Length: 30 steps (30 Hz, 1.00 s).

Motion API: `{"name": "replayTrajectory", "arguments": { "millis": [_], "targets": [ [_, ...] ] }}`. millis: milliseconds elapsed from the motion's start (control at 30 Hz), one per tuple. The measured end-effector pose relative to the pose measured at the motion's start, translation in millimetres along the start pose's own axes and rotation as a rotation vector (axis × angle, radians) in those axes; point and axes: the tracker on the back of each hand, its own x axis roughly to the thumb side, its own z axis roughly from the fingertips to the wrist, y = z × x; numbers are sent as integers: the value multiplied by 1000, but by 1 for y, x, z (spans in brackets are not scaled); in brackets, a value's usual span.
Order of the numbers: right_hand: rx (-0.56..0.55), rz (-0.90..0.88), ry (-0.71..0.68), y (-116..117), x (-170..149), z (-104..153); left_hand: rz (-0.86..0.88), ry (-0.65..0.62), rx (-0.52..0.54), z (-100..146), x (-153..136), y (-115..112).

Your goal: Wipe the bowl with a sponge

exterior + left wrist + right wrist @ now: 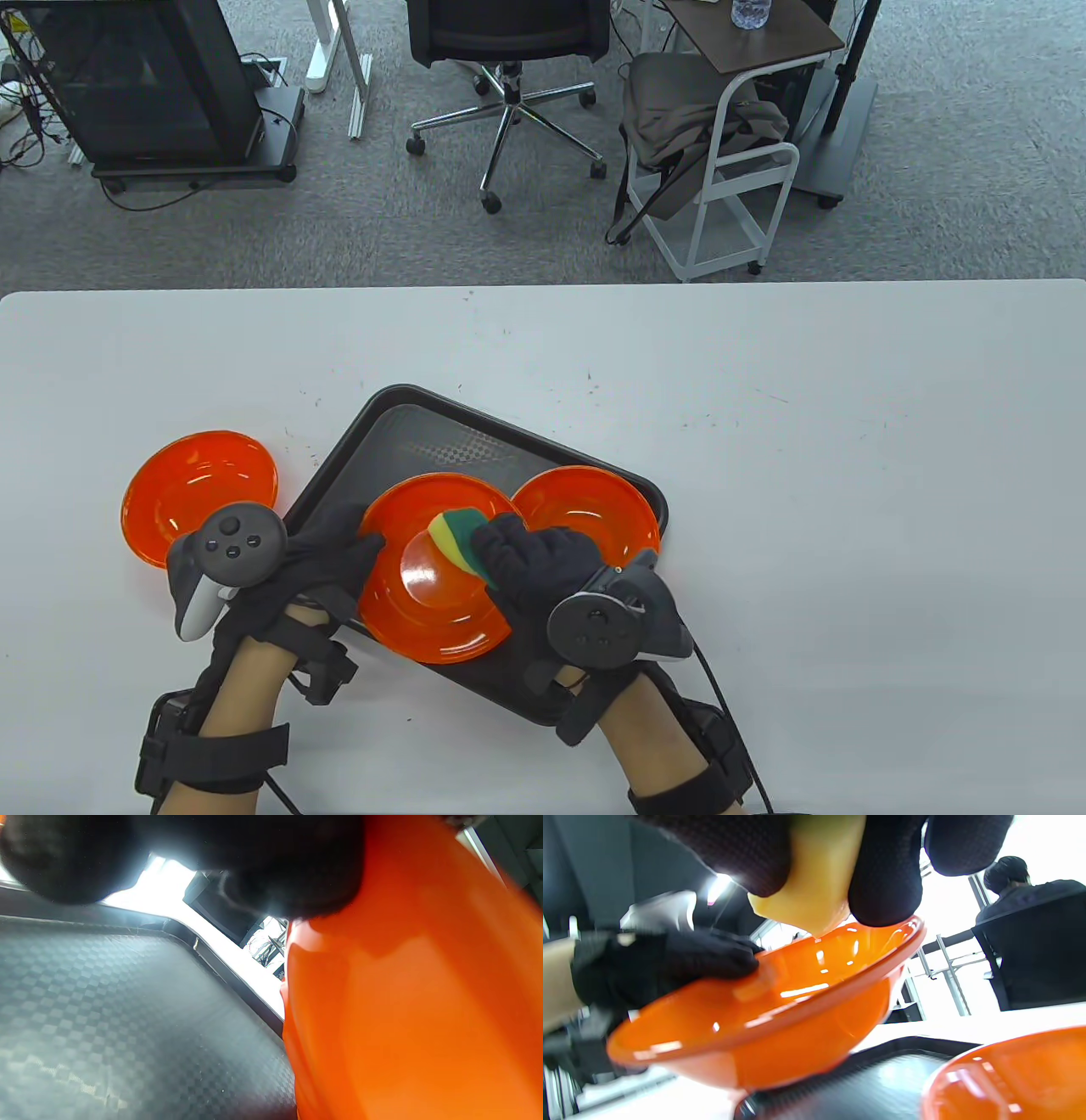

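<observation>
On the dark tray point(399, 424) near the table's point(806, 424) front edge sits the middle orange bowl point(433, 611), tilted up toward the person, near side lifted off the tray floor in the right wrist view. Left hand point(331, 560) grips its left rim, fingers curled over the edge, steadying it. Right hand point(534, 564) holds the sponge point(454, 535), yellow face with green back, pinched between thumb and fingers point(886, 878); yellow corner dips just inside the bowl's far-right wall. Contact with the wall: cannot tell for sure, looks touching or nearly. Sponge's long axis runs roughly from far-left to near-right across the bowl's upper right part; the bowl's flat bottom lies just down-left of it, toward the left hand. So the wipe likely sweeps inward and leftward. Right hand is the working one. Second bowl point(585, 509) lies just right on the tray, third bowl point(199, 497) left on the table.
</observation>
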Motion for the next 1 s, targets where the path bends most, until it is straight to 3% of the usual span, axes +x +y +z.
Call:
{"name": "replayTrajectory", "arguments": {
  "millis": [367,633,867,1000],
  "targets": [
    [219,564,-16,24,36,-15,-1,-36,-37,0,12,-11],
    [231,496,-111,37,47,-19,-30,-54,-63,-1,17,-21],
    [288,287,-226,43,51,-18,-19,-24,13,1,7,-8],
    [358,318,-193,43,53,-18,-21,-1,61,3,1,2]
  ]
}}
